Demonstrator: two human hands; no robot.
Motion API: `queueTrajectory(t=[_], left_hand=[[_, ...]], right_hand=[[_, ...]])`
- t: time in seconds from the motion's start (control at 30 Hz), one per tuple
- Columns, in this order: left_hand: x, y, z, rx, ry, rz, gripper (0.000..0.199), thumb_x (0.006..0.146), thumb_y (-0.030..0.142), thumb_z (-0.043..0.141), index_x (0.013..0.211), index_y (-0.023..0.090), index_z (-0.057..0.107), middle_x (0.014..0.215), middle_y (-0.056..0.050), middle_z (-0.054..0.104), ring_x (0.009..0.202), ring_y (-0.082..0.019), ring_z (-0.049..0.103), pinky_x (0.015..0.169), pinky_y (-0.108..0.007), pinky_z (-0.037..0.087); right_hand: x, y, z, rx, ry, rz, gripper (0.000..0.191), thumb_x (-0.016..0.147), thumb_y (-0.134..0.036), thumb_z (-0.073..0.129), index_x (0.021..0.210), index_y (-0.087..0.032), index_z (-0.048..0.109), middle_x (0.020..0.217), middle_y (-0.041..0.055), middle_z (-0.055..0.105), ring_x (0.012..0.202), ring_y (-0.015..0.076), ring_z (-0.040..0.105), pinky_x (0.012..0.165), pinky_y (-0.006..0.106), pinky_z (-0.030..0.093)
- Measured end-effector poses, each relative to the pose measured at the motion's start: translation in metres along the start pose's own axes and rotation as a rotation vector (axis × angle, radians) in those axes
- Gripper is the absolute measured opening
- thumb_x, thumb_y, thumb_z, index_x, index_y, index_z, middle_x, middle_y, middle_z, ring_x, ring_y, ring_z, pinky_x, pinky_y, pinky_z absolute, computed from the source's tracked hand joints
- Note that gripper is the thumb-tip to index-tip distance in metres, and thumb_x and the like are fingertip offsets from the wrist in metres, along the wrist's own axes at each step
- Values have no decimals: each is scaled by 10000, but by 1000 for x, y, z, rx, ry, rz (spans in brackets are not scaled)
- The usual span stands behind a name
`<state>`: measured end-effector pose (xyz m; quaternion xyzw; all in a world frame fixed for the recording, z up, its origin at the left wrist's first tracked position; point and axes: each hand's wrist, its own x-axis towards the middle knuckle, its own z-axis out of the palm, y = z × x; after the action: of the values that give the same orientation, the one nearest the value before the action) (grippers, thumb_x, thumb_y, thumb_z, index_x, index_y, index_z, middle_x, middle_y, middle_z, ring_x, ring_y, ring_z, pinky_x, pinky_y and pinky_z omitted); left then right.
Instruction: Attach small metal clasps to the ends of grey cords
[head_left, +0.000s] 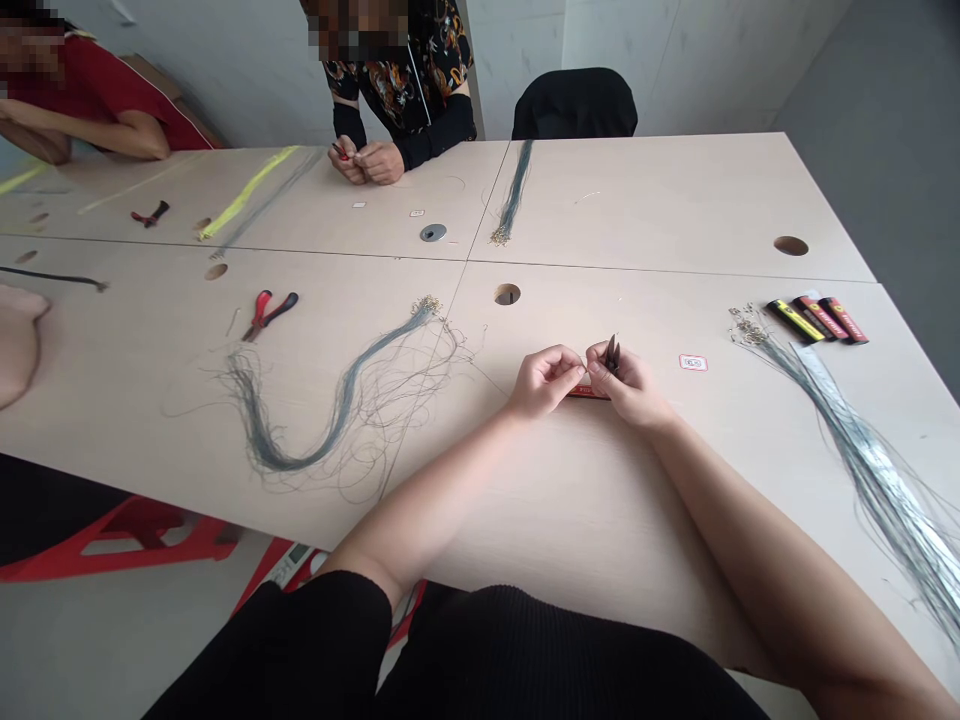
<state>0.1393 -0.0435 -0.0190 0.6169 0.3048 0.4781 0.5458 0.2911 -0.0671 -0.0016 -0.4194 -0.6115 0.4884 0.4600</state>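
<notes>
While L hand [549, 382] pinches prob. a strand & R hand [628, 385] grips pliers [613, 357], work looks mid-piece; bundle [840, 425] by R edge of desk [540, 490], looped bundle [347, 390] nr front edge, done/left split unclear

Looks like a small handwork workshop: people [442, 55] sit at one long table [525, 510] where bundles of thin strands [347, 390] lie beside hand pliers [259, 320], with a red stool [131, 530] below and plain walls [517, 55] around.

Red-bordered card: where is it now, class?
In the head view, the card lies on the table, right of centre, between the right hand and the rightmost strands.
</notes>
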Motion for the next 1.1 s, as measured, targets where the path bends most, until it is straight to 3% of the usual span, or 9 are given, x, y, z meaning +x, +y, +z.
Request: queueTrajectory(t=[0.43,0.57,0.7,0.87,0.97,1.1], left_hand=[[0,-3,1,122,78,89,360,811,484,621,671,164,536,550,43,448,499,-70,361,478,-219,303],[2,-3,0,105,152,78,376,810,506,620,681,163,536,573,38,466,519,-73,385,495,-220,319],[4,-5,-1,63,210,97,368,820,502,617,694,165,542,582,38,471,539,-75,401,517,-218,335],[5,-5,-3,49,210,69,358,807,504,629,716,165,563,606,33,496,554,-75,410,534,-217,336],[6,-6,-4,48,212,55,353,799,498,635,708,165,559,600,35,486,551,-75,403,534,-217,329],[5,-6,-4,57,192,48,332,809,479,622,716,167,558,607,33,488,548,-77,396,525,-219,315]], right_hand=[[0,9,1,-21,34,24,368,874,-537,528,750,-210,413,553,-54,368,488,92,350,483,249,302],[0,13,3,-108,127,-5,292,894,-474,515,803,-211,426,578,-49,403,506,99,375,504,249,325],[2,10,2,-167,343,6,226,871,-411,550,866,-213,441,615,-44,405,531,112,390,530,255,342],[7,17,-12,-535,517,49,297,877,-333,493,1134,-185,462,878,55,505,738,175,502,711,329,434],[9,26,-25,-776,493,108,396,890,-288,420,1256,-138,448,1074,156,489,884,235,531,793,403,447],[8,31,-46,-1041,394,180,482,905,-252,379,1343,-53,411,1118,236,480,973,306,536,834,456,437]])
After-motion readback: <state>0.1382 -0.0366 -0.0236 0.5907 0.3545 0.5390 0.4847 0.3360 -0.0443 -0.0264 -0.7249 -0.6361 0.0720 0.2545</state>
